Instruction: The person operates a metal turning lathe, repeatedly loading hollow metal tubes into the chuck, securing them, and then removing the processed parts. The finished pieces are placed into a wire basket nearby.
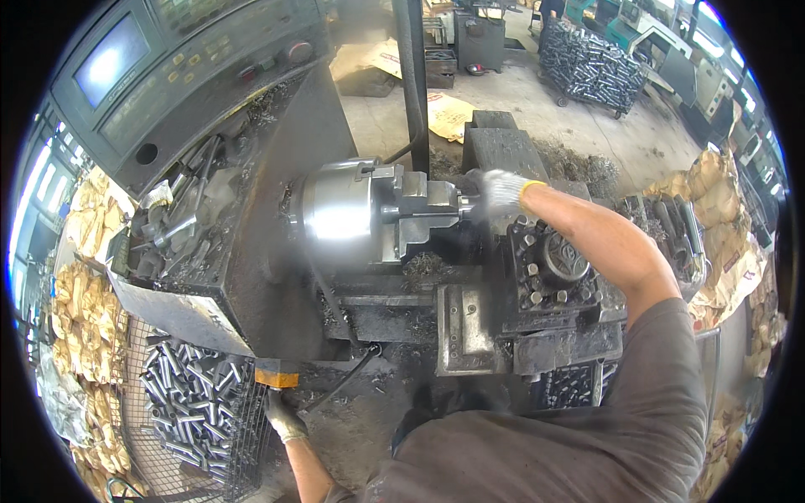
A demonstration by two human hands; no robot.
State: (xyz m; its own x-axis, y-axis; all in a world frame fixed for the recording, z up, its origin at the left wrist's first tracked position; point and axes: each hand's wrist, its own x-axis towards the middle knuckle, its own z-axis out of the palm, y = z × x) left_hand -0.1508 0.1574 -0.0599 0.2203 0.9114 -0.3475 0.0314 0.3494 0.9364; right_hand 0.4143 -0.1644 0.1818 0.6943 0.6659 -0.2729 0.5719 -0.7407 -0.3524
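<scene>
A shiny lathe chuck (340,210) with stepped jaws (415,205) grips a short metal workpiece (466,206), whose end points right. My right hand (503,191), in a white knit glove with a yellow cuff, is at that end. Motion smears its fingers, so their grip is unclear. Low on the left, my gloved left hand (285,421) is just below a yellow-orange block (277,375), beside the wire basket (251,432). Its fingers are mostly hidden, and I cannot make out whether it touches the block.
A bolted tool post (553,267) stands below my right forearm. Cut metal tubes (189,402) fill the basket. Scraps and tools lie on the machine's tray (180,218), under the control panel (117,75). A loaded cart (589,67) stands behind; brown sacks (725,251) are at right.
</scene>
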